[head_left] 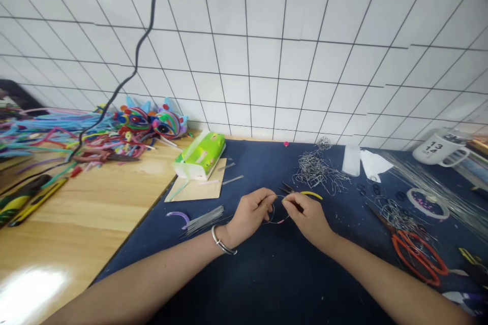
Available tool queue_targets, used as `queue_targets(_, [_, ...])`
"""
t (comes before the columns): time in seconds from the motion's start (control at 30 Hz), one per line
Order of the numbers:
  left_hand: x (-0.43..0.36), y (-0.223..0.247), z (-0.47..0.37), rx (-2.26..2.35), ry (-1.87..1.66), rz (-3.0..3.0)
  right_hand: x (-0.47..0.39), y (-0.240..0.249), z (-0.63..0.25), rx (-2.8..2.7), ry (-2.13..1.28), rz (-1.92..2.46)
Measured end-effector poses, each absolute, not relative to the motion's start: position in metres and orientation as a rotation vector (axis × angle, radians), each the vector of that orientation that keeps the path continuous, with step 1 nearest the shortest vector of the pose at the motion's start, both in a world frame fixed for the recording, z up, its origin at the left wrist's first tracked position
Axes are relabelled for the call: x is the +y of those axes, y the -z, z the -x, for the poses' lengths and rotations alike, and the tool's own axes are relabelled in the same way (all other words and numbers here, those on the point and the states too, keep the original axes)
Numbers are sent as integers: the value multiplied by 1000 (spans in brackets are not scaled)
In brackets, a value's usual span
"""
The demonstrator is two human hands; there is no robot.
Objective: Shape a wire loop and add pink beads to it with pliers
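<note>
Between my two hands is a loop of thin wire (pixel 271 222) with a small pink piece (pixel 281 222) on its lower part. My left hand (pixel 251 213), with a silver bangle at the wrist, pinches the loop's left side. On the other side my right hand (pixel 308 217) pinches the wire near the top right. The fingertips of the two hands are a short gap apart. Just behind my right hand lie pliers with a yellow handle (pixel 312 195), partly hidden by it. A bundle of straight wires (pixel 206 219) and a purple curved strip (pixel 178 214) lie left of my left hand.
Tangled wire (pixel 318 170) lies behind my right hand. To the right are orange-handled scissors (pixel 419 259), a round dish with beads (pixel 427 204) and a white mug (pixel 440 150). A green tissue pack (pixel 204 153) sits on a cardboard piece (pixel 194 192) at the left.
</note>
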State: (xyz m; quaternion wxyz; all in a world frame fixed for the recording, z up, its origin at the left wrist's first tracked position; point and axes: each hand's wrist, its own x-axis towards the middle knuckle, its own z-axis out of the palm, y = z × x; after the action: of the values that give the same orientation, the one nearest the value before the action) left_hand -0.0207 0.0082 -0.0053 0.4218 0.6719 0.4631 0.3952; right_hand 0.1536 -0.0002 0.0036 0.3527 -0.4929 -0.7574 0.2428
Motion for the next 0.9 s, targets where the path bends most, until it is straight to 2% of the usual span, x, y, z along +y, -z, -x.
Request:
queue_targets(0.4, [11,5,23,1173,-922,-2006,5,5,-158,-2021,-584,1281])
queue_targets(0.63, [14,12,23,1119,-759,-2359,5,15,-154,-2109,-569,1235])
queue_targets(0.9, [18,13,29,1089,-764,-2411,6,16,-152,-2158,-556,1181])
